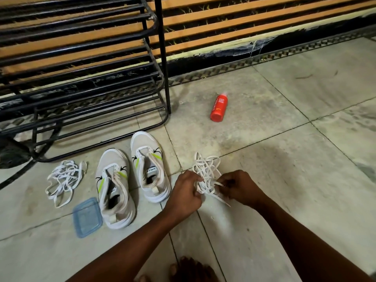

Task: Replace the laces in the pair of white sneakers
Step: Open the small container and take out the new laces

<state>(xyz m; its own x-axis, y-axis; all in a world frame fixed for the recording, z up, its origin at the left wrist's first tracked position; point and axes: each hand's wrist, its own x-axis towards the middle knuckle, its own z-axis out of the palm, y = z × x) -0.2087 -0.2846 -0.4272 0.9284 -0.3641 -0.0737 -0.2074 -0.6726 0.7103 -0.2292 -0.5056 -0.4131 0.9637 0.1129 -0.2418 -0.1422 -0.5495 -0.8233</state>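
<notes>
Two white sneakers stand side by side on the floor tiles with their toes pointing away from me, the left sneaker (114,188) nearer and the right sneaker (149,165) a little farther back. Neither shoe has laces in its eyelets. A tangled bundle of white laces (207,171) lies to the right of the shoes. My left hand (186,192) pinches the near end of this bundle, and my right hand (239,186) pinches strands on its other side. A second heap of white laces (64,180) lies loose to the left of the sneakers.
A blue plastic lid (87,217) lies flat beside the left sneaker. A red spray bottle (218,108) lies on its side farther back. A black metal shoe rack (85,78) stands at the back left against a slatted wall. My toes (183,269) show at the bottom edge.
</notes>
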